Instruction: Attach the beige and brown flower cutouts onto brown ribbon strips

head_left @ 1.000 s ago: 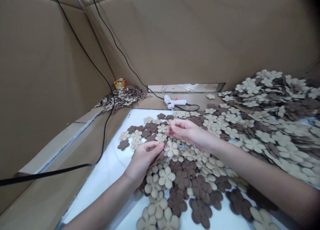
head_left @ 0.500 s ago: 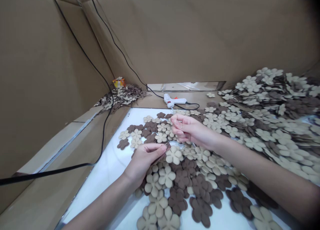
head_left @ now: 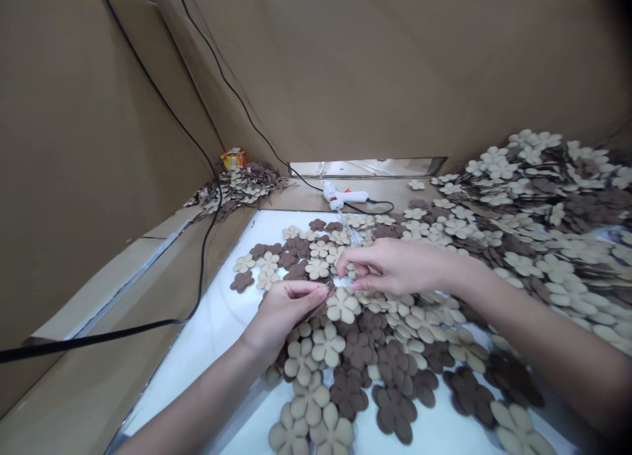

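A brown flower (head_left: 323,290) is pinched by the left hand (head_left: 281,313); beige flowers (head_left: 345,270) on the white surface (head_left: 217,323) are pinched by the right hand (head_left: 395,267); a glue gun (head_left: 343,196) lies far.

the light is soft and even, rather warm, with only weak shadows. the white surface (head_left: 217,323) is very bright, almost washed out. corners are dark at the right side, and the edges bend outward. the near forearms look a little blurred.

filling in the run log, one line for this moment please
left hand: pinching brown flower-shaped cutout | right hand: fingers on tan flower-shaped cutouts | white glue gun: idle
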{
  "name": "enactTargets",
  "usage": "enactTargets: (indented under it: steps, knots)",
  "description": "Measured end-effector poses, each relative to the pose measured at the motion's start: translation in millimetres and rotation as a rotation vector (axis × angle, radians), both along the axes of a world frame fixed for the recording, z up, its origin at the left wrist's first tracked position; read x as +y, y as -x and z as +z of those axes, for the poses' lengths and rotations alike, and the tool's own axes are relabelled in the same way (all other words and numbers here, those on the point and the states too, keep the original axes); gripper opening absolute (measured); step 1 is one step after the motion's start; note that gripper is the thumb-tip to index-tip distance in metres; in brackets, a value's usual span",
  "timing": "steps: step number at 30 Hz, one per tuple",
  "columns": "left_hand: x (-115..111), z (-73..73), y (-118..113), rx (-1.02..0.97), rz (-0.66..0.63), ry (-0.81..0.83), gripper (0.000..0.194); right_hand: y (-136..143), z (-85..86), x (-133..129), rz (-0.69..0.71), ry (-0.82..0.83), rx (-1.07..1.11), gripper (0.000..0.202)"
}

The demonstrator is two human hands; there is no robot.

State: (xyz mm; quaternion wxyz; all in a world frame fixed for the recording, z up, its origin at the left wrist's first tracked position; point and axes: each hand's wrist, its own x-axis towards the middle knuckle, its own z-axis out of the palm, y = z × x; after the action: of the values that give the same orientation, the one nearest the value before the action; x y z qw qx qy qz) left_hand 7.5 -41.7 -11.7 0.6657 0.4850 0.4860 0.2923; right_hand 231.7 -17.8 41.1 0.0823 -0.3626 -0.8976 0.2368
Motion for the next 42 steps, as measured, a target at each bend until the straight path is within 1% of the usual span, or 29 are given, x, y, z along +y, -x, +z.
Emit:
enactTargets:
  steps: [5, 9, 14, 19, 23, 30, 34, 39, 42]
  knots:
    - [-0.1, 2.5, 0.9, -0.085, -0.012, 0.08, 0.023, 5.8, -10.1, 3.4, 0.138, 0.006, 0.08, 0.021]
    - [1.2, 2.8, 1.4, -0.1, -0.014, 0.103, 0.02, 8.5, -19.4, 6.3, 0.159, -0.009, 0.149, 0.014]
    - [2.1, 2.8, 2.4, -0.092, -0.016, 0.11, 0.02, 10.1, -23.0, 7.7, 0.199, 0.01, 0.27, 0.006]
    - [0.0, 4.7, 2.4, -0.121, -0.015, 0.136, 0.018, 11.9, -24.6, 6.4, 0.229, 0.02, 0.312, 0.008]
    - [-1.0, 6.0, 2.0, -0.124, -0.016, 0.135, 0.017, 12.1, -26.3, 5.4, 0.221, 0.021, 0.304, 0.009]
    - [-1.3, 7.5, 1.5, -0.152, 0.022, 0.179, 0.018, 12.4, -26.7, 4.8, 0.201, 0.016, 0.293, 0.012]
    - [-0.3, 8.0, 1.4, -0.181, 0.031, 0.182, 0.016, 12.8, -26.6, 4.9, 0.16, 0.018, 0.262, 0.013]
    - [-0.1, 7.8, 1.1, -0.241, -0.033, 0.154, 0.016, 12.7, -28.6, 6.2, 0.117, 0.016, 0.228, 0.014]
    - [-0.7, 7.1, 1.1, -0.221, -0.013, 0.134, 0.014, 10.7, -29.2, 8.4, 0.098, 0.023, 0.214, 0.013]
